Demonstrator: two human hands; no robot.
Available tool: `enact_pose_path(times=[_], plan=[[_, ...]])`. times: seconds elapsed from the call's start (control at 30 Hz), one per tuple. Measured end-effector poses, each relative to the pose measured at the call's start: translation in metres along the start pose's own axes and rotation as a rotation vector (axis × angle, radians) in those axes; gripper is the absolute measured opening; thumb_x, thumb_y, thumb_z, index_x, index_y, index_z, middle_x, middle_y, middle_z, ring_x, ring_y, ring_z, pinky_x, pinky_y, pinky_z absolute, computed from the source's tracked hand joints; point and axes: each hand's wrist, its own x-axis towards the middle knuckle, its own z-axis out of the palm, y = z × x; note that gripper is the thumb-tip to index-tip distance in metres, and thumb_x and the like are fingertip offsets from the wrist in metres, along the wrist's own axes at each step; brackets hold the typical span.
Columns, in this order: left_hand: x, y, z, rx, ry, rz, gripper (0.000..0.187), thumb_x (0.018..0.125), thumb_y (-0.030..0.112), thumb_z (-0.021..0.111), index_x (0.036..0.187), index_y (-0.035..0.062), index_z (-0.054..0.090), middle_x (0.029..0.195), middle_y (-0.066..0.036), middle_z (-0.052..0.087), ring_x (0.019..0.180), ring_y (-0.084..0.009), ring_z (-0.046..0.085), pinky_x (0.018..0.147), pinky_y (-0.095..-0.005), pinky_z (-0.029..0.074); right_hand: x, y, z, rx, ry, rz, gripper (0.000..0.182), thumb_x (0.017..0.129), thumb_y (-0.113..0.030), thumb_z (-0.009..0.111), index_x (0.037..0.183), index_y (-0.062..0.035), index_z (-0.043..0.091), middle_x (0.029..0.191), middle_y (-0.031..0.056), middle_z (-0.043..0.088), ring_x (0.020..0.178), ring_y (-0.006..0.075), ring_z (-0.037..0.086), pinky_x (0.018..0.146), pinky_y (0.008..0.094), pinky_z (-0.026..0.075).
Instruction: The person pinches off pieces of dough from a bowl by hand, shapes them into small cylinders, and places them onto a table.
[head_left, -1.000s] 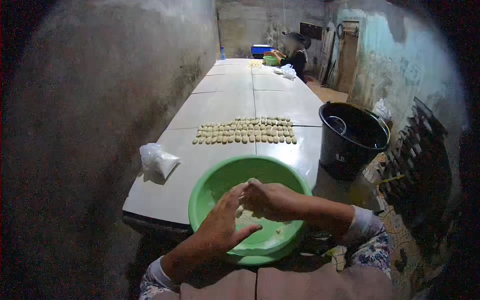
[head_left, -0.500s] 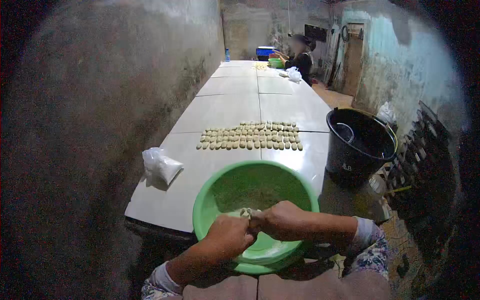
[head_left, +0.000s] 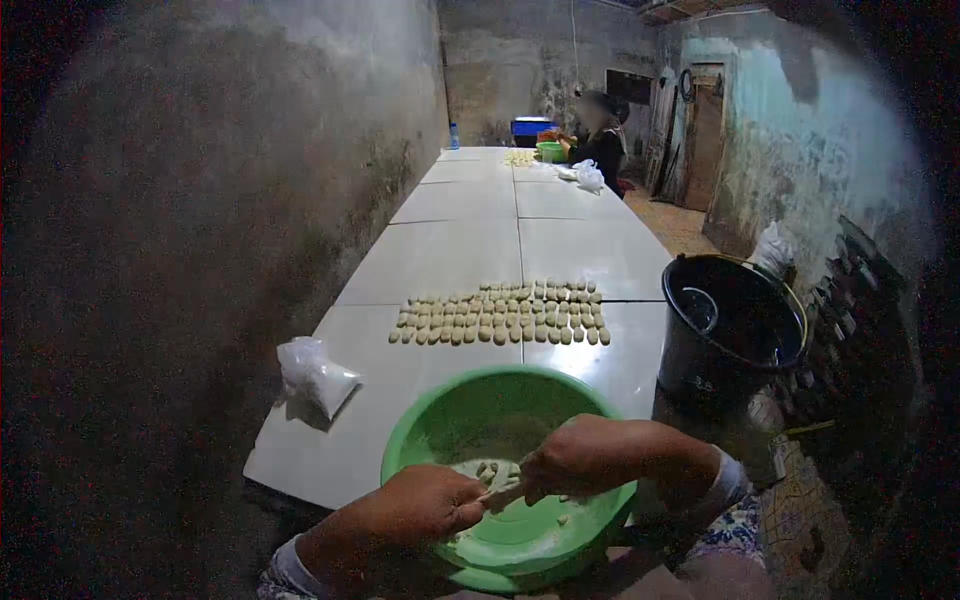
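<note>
Over the green basin (head_left: 440, 420) on my lap, my left hand (head_left: 425, 503) and my right hand (head_left: 572, 458) pinch the two ends of a thin pale strip of dough (head_left: 497, 490) stretched between them. More pale dough (head_left: 487, 470) lies in the bottom of the basin. Rows of small dough pieces (head_left: 500, 315) are laid out on the white tiled table (head_left: 470, 220) beyond the basin.
A plastic bag of white powder (head_left: 318, 377) lies on the table's left edge. A black bucket (head_left: 735, 325) stands at the right. At the table's far end a person (head_left: 601, 135) works beside a green bowl (head_left: 549, 151), a white bag (head_left: 588, 176) and a blue crate (head_left: 531, 127).
My hands dropped lower in the basin and drew apart, stretching the dough into a thin strip. The camera tilted, so the table and bucket sit lower in view.
</note>
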Motion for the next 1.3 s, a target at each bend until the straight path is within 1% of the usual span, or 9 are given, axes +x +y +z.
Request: enact_pose_path(times=[0.13,0.23,0.33,0.53,0.63,0.8,1.03,1.13,1.3], plan=[[0.027,-0.001,-0.030,0.068,-0.245,-0.127,0.035,0.088,0.036,0.049,0.101,0.0051,0.061,0.090,-0.020,0.061,0.083,-0.0379,0.060,0.072,-0.0467,0.047,0.003,0.011,-0.019,-0.008,0.088,0.014,0.021,0.080,-0.015,0.059,0.099,-0.0114,0.066,0.081,0.0126,0.066,0.074,0.0318,0.065,0.063,0.0414,0.051],[0.048,-0.016,-0.032,0.301,-0.026,0.184,0.063,0.084,0.044,0.060,0.126,-0.0010,0.046,0.122,-0.022,0.051,0.111,-0.0362,0.051,0.094,-0.0435,0.041,0.014,0.039,-0.025,0.034,0.173,0.003,0.020,0.079,-0.014,0.058,0.097,-0.0084,0.065,0.080,0.0143,0.065,0.075,0.0330,0.065,0.064,0.0429,0.051],[0.081,-0.023,-0.028,0.372,0.141,0.267,0.065,0.085,0.046,0.060,0.129,0.0007,0.044,0.130,-0.025,0.045,0.116,-0.0383,0.049,0.101,-0.0453,0.037,0.027,0.061,-0.013,-0.030,0.305,0.034,0.017,0.085,-0.017,0.053,0.095,-0.0071,0.062,0.084,0.0158,0.063,0.077,0.0369,0.062,0.066,0.0436,0.049],[0.112,-0.042,-0.020,0.368,-0.067,0.179,0.035,0.090,0.035,0.054,0.115,0.0108,0.058,0.114,-0.015,0.059,0.116,-0.0311,0.050,0.100,-0.0507,0.033,0.028,0.073,-0.008,-0.037,0.220,0.026,0.016,0.078,-0.012,0.059,0.093,-0.0108,0.065,0.075,0.0148,0.063,0.071,0.0345,0.064,0.060,0.0435,0.051],[0.109,-0.038,-0.021,0.319,-0.086,0.311,0.020,0.086,0.024,0.055,0.089,0.0051,0.060,0.084,-0.016,0.060,0.090,-0.0341,0.057,0.082,-0.0493,0.042,0.027,0.069,-0.010,-0.065,0.290,-0.027,0.013,0.079,-0.014,0.059,0.090,-0.0113,0.066,0.070,0.0137,0.062,0.069,0.0343,0.064,0.058,0.0435,0.050],[0.105,-0.039,-0.023,0.079,-0.205,0.303,0.023,0.086,0.025,0.054,0.086,0.0029,0.059,0.078,-0.020,0.060,0.076,-0.0411,0.059,0.068,-0.0508,0.045,0.023,0.065,-0.026,-0.077,-0.007,-0.024,0.014,0.079,-0.019,0.060,0.086,-0.0082,0.063,0.074,0.0146,0.063,0.073,0.0350,0.064,0.059,0.0449,0.050],[0.098,-0.040,-0.041,0.059,-0.333,0.164,0.032,0.090,0.029,0.051,0.085,-0.0013,0.060,0.076,-0.024,0.059,0.074,-0.0420,0.059,0.069,-0.0509,0.046,0.014,0.075,-0.026,-0.027,0.017,-0.025,0.014,0.077,-0.018,0.061,0.087,-0.0089,0.064,0.076,0.0138,0.064,0.073,0.0341,0.065,0.063,0.0441,0.051],[0.094,-0.046,-0.049,0.283,-0.511,0.217,0.034,0.089,0.030,0.053,0.083,-0.0025,0.061,0.078,-0.023,0.060,0.076,-0.0409,0.060,0.069,-0.0491,0.047,-0.015,0.084,-0.051,-0.126,0.064,0.370,0.022,0.081,-0.013,0.056,0.101,-0.0128,0.064,0.093,0.0111,0.065,0.084,0.0321,0.064,0.072,0.0406,0.052],[0.103,-0.056,-0.030,0.203,-0.295,0.359,0.029,0.083,0.031,0.063,0.093,0.0034,0.062,0.081,-0.019,0.063,0.077,-0.0403,0.062,0.069,-0.0476,0.049,0.009,0.072,-0.036,0.068,0.353,-0.068,0.034,0.082,-0.014,0.055,0.115,-0.0105,0.057,0.092,0.0173,0.065,0.080,0.0347,0.065,0.073,0.0435,0.051]])
